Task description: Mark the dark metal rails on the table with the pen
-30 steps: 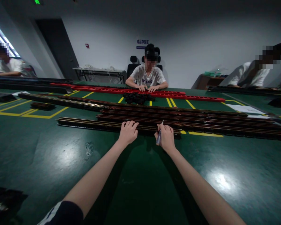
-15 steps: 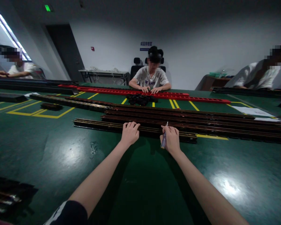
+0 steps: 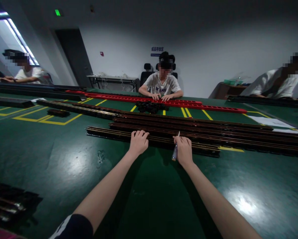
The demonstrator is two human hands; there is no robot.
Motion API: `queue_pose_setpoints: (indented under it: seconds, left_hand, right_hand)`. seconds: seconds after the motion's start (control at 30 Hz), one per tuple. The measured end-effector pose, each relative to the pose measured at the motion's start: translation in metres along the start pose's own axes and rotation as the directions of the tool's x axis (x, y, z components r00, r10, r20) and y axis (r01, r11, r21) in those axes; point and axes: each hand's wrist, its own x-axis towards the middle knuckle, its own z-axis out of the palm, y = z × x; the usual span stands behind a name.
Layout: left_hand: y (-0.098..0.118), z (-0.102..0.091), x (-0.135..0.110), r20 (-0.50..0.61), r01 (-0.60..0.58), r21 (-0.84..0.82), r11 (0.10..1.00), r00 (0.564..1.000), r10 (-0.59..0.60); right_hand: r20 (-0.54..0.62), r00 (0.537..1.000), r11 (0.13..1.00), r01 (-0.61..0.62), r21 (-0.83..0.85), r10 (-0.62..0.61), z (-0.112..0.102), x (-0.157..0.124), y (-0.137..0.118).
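In front of me lies a long black strip with thin brassy edges (image 3: 109, 134), nearest of a row of similar strips. My left hand (image 3: 139, 144) is closed over its near edge, fingers bent onto the top. Farther right along the same strip, my right hand (image 3: 185, 151) grips a slim screwdriver (image 3: 174, 154) with a see-through purplish handle. The blade points away from me, and the handle end sticks out below the palm. The right fingers also rest at the strip; whether they pinch it is hidden.
Behind it, more black strips (image 3: 248, 134) lie side by side, reaching right. Red slotted rails (image 3: 223, 108) and a black pile (image 3: 151, 107) sit before a co-worker (image 3: 162, 83) opposite. More strips (image 3: 9, 202) lie at lower left. Yellow tape marks the green table (image 3: 76, 186).
The near strip has slid a little to the right under my hands. My right hand still has the screwdriver. The whole view has shifted slightly.
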Motion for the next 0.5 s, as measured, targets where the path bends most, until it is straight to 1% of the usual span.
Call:
queue_pose_setpoints:
  seconds: [0.17,0.3,0.37,0.5]
  left_hand:
    - [-0.0011,0.0018,0.0005,-0.029,-0.012,0.001,1.000,1.000,0.012]
    - [-0.0013,0.0015,0.0013,-0.027,-0.007,0.002,1.000,1.000,0.007]
    - [-0.0015,0.0013,0.0014,-0.026,-0.005,0.000,1.000,1.000,0.005]
    - [-0.0018,0.0007,0.0013,-0.042,-0.005,0.005,1.000,0.999,0.005]
  right_hand:
    - [-0.017,0.999,0.999,0.034,-0.003,-0.034,0.0004,0.0003,-0.0010]
    - [0.015,0.998,0.998,0.055,-0.007,-0.055,0.0024,0.0010,-0.0022]
    - [0.032,0.999,0.999,0.038,-0.009,-0.038,0.0027,0.0014,-0.0028]
    - [0.026,1.000,1.000,-0.015,-0.005,0.015,0.0028,0.0021,-0.0046]
